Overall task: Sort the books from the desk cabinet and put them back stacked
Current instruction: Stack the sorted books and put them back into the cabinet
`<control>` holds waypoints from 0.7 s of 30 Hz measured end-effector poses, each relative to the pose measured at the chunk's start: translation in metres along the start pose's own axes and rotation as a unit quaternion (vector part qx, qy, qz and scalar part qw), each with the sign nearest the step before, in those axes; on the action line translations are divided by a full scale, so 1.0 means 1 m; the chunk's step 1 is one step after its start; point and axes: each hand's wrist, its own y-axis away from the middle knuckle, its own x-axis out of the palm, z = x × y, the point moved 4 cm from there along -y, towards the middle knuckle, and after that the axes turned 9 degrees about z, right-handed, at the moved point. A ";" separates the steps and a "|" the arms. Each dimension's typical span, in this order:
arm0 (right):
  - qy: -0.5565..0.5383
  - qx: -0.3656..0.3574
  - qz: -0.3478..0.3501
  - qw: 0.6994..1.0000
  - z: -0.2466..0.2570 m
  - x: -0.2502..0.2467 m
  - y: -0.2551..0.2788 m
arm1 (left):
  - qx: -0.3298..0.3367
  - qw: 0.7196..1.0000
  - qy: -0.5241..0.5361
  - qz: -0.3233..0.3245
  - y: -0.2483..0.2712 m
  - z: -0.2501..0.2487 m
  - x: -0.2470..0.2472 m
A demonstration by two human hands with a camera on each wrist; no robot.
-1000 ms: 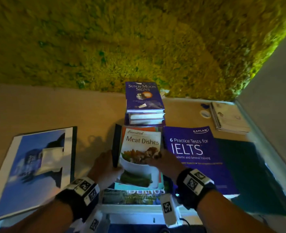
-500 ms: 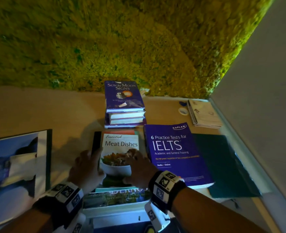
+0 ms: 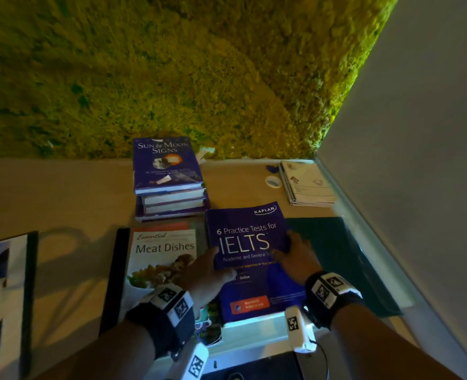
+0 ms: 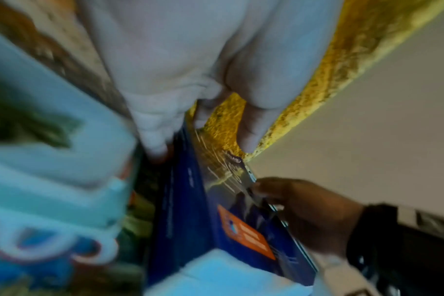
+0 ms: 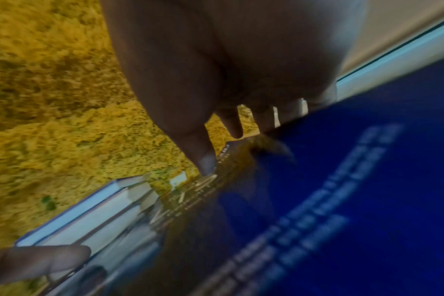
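Purple-covered IELTS book [image 3: 250, 250] is now sitting between both your hands on the desk [image 3: 62, 193], where half a second ago you were steadying the Meat Dishes book [image 3: 161, 256]. Your left hand [image 3: 207, 272] is gripping its left edge, thumb lying on the cover; your right hand [image 3: 295, 259] is clasping the right edge, fingers curling over it. The Meat Dishes book is lying untouched just to the left, and the Sun & Moon Signs stack [image 3: 169, 176] is sitting behind, unmoved.
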 end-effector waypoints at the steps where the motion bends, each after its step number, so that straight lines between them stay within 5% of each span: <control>1: -0.008 0.003 0.016 1.000 -0.008 0.005 -0.003 | -0.005 1.000 0.029 0.000 -0.011 0.008 0.003; 11: 0.007 0.002 0.053 0.999 -0.011 0.012 -0.025 | -0.016 0.992 0.123 -0.015 -0.014 0.017 0.013; 21: -0.005 -0.013 0.062 0.998 -0.013 0.009 -0.021 | -0.023 0.999 0.021 -0.041 -0.015 -0.003 0.026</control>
